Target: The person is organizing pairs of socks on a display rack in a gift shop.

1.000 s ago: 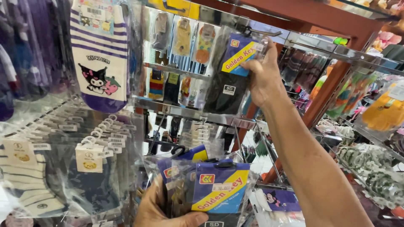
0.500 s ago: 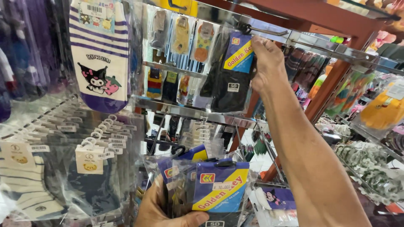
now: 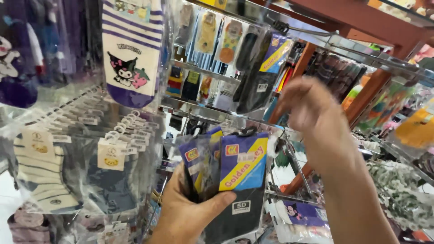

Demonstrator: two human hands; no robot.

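Black socks in clear plastic sleeves with blue-and-yellow card labels [image 3: 235,180] sit bunched in your left hand [image 3: 190,212], thumb clamped across the front packet, low in front of the wire display rack [image 3: 203,110]. Your right hand [image 3: 312,117] hangs blurred in mid-air with fingers loose and holding nothing, just below and right of a matching black sock packet [image 3: 262,72] hung on the metal hook [image 3: 307,30].
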